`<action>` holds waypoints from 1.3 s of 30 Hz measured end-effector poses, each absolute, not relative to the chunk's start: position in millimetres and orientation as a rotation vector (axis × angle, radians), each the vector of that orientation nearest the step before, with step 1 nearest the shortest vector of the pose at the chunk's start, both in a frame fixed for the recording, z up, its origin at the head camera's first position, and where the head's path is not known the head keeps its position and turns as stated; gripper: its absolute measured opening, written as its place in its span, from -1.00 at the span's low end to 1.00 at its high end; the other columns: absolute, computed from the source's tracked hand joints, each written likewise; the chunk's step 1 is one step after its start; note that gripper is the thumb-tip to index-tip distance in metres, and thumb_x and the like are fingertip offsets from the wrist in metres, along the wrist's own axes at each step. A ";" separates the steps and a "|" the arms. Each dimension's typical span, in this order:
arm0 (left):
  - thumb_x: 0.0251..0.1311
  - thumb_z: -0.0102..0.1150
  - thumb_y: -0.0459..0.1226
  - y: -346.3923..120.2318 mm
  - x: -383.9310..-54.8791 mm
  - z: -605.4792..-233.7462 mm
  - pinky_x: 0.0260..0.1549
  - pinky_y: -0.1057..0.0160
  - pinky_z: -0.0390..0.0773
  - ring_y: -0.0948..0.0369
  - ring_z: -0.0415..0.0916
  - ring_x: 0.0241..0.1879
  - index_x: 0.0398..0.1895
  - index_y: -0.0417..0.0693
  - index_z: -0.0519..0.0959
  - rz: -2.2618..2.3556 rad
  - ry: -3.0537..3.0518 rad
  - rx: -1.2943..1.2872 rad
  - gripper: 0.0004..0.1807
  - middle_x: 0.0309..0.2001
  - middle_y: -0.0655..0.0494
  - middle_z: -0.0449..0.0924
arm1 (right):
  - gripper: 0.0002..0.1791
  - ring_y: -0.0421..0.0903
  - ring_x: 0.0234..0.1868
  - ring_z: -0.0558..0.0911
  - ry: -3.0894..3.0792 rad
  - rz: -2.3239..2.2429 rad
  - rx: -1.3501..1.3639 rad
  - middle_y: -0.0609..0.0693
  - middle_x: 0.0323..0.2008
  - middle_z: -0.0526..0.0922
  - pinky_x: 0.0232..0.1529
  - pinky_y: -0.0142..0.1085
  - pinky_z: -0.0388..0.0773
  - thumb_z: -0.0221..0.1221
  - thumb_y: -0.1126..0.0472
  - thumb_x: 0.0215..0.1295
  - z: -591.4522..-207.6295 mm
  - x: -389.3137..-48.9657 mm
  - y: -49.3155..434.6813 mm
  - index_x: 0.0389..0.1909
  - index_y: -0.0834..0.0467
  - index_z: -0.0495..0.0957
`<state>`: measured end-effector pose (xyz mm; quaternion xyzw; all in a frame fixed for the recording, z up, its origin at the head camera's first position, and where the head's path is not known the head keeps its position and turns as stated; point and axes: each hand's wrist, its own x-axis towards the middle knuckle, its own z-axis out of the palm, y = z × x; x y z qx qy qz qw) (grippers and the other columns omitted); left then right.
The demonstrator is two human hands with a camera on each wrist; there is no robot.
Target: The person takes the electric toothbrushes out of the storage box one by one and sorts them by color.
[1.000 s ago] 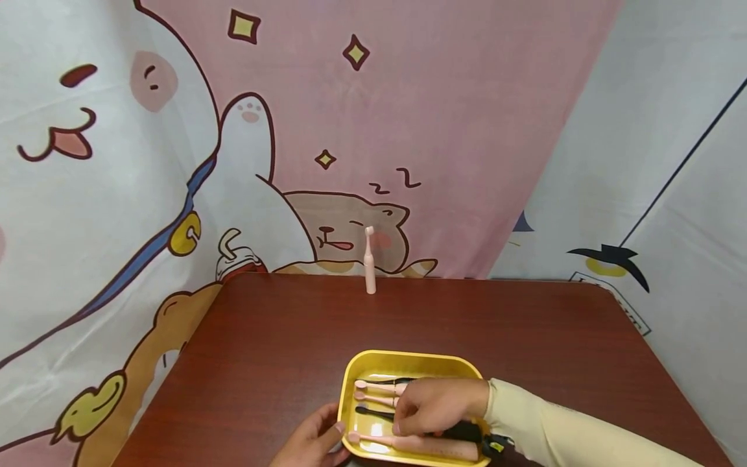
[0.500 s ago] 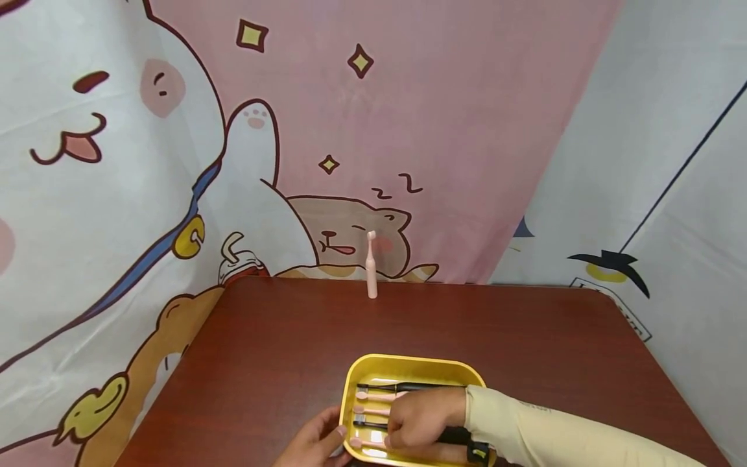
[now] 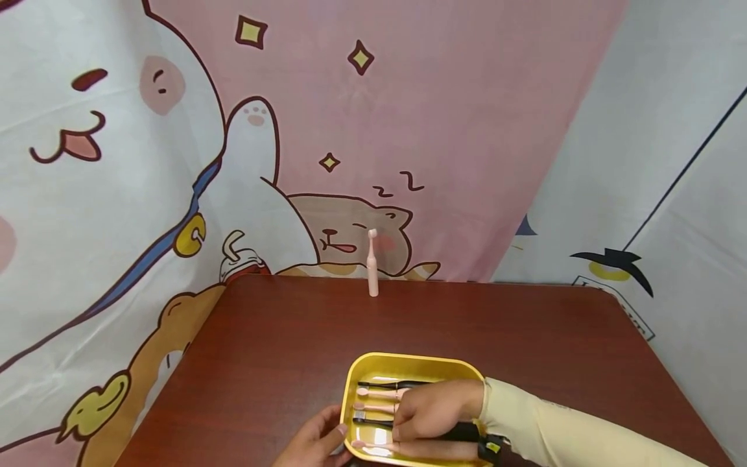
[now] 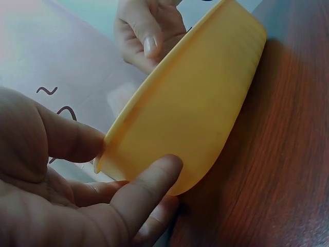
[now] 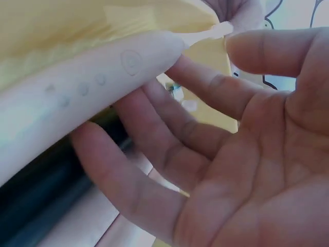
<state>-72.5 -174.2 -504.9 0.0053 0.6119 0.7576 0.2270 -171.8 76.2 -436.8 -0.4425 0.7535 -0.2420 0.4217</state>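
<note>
In the head view a yellow tray (image 3: 408, 355) holds several pink and black electric toothbrushes lying side by side. My left hand (image 3: 315, 438) grips the tray's near left corner, with the thumb at the rim and fingers against the outer wall (image 4: 190, 103). My right hand (image 3: 434, 412) is inside the tray, palm down, over the handles. Its fingertips touch the side of the nearest pink toothbrush (image 5: 97, 87) in the right wrist view, while the thumb sits apart near the brush head. Beside that brush lies a black toothbrush (image 3: 373, 423), partly hidden by the hand.
Another pink toothbrush (image 3: 373, 272) stands upright near the far edge of the dark red wooden table (image 3: 280, 337). Behind the table hangs a cartoon-printed cloth (image 3: 455, 130). A black strap (image 3: 490, 449) circles the right wrist by the tray's right end.
The right hand dips toward the near side of the tray, then shifts slightly back right. The near black toothbrush has turned so its bristles show. The left hand keeps its grip.
</note>
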 end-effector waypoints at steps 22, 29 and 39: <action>0.47 -0.05 -0.31 -168.9 -71.7 -503.7 -0.09 0.27 0.65 0.13 0.52 0.00 0.35 -0.59 0.09 2.067 1.687 0.023 -0.41 0.13 -0.25 0.45 | -0.82 -0.48 -0.46 0.45 1.697 -0.591 -1.058 -0.36 -0.40 0.57 -0.40 -0.60 0.45 0.17 0.19 0.38 -433.8 -174.8 99.3 -0.07 0.04 0.66; 0.49 -0.06 -0.29 -168.5 -73.1 -503.6 -0.18 0.35 0.65 0.20 0.54 -0.09 0.36 -0.60 0.07 2.040 1.694 0.045 -0.40 0.10 -0.20 0.48 | -0.85 -0.53 -0.37 0.47 1.766 -0.479 -1.161 -0.38 -0.40 0.56 -0.25 -0.61 0.50 0.23 0.20 0.33 -432.4 -173.2 99.6 -0.12 0.04 0.67; 0.46 -0.02 -0.30 -168.7 -71.6 -503.0 -0.14 0.30 0.65 0.16 0.54 -0.05 0.36 -0.60 0.07 2.062 1.699 0.020 -0.38 0.10 -0.20 0.47 | -0.74 -0.35 -0.22 0.61 1.575 -0.731 -0.900 -0.27 -0.16 0.65 -0.52 -0.36 0.64 0.09 0.11 0.48 -420.1 -185.8 113.3 0.09 -0.02 0.61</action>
